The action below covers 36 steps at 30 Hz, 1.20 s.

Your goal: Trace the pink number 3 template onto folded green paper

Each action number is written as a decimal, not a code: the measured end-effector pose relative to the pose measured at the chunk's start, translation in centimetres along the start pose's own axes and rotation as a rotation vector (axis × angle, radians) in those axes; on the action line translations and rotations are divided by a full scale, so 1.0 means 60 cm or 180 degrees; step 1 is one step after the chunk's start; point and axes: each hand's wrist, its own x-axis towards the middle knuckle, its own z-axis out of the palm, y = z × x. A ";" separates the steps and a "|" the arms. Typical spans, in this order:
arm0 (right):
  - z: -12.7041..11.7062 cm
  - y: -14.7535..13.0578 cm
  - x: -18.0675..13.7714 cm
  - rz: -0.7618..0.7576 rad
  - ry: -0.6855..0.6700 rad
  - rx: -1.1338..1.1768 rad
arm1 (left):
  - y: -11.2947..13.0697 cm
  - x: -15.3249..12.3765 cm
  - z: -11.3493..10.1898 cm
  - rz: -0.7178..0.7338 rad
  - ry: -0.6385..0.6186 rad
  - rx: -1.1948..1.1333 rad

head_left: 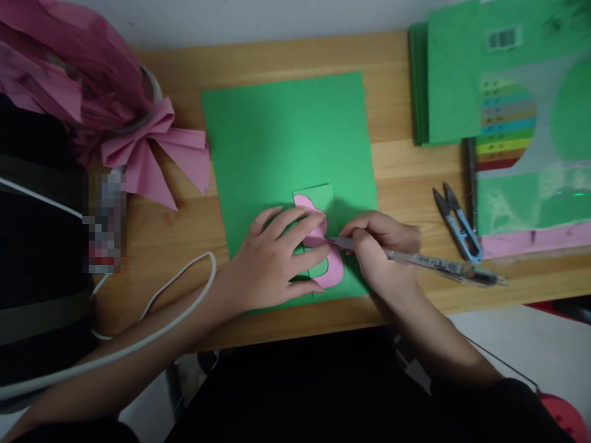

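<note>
A large green sheet (286, 135) lies on the wooden table. On its lower part rests a curved pink paper cutout (335, 267), partly covered by my fingers. My left hand (281, 258) lies flat over the cutout with its fingers spread, pressing it against the green. A pen (429, 259) is pinched in my right hand (385, 249), its tip touching or nearly touching the cutout's right edge near my left fingertips. Dark lines show on the green around the pink shape. A cut or fold edge runs above it.
Blue-handled thread snips (459, 224) lie right of my right hand. Beyond them are a stack of green sheets (455, 80) and a plastic packet of coloured paper (508, 203). A pink wrapped bouquet with a bow (152, 144) stands at left. A white cable (152, 341) crosses my left forearm.
</note>
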 end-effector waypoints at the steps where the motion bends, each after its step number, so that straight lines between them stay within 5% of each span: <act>1: 0.000 0.000 0.000 -0.0084 -0.0036 -0.0058 | 0.000 0.000 0.000 -0.0001 0.0004 0.0002; 36: -0.014 -0.004 -0.020 -0.0298 -0.0137 -0.0518 | 0.001 0.002 0.000 -0.0080 -0.0014 -0.0051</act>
